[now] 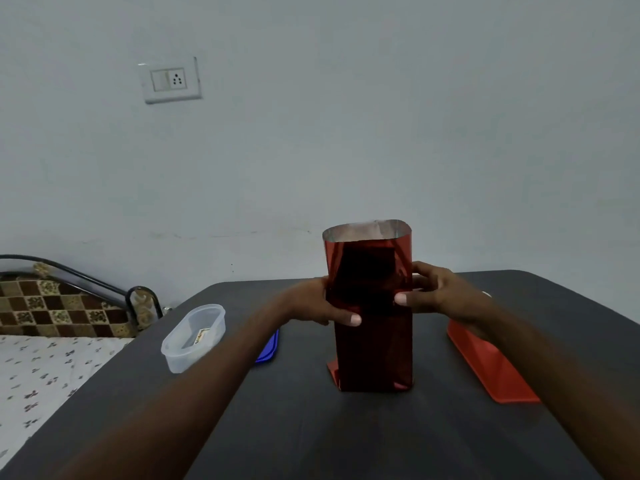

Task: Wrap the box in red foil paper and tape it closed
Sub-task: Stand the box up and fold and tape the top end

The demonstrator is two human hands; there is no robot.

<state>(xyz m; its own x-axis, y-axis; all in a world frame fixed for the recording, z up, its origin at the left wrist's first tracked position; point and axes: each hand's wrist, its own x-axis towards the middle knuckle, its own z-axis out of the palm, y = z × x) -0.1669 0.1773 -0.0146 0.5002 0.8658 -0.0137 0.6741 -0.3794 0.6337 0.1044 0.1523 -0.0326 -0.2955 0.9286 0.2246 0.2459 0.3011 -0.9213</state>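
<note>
Red foil paper [372, 341] sleeved upright around the box, silver lining showing at the open top, standing mid-table toward the far edge. Left hand [322, 303] and right hand [433, 294] curled round its sides, thumbs pressed on the front face. Dark table [311, 427]; clear tub [194, 337] near the left edge, red sheet [491, 372] right. Pale wall, socket plate [172, 80].

Wrapped box [372, 327] upright at bench [311, 427] centre, held between left hand [317, 303] and right hand [438, 292]. Container [192, 337] near left edge; lid [268, 348] between container and box. Folded sheet [491, 368] toward right edge. Bed [41, 368] beyond left edge.
</note>
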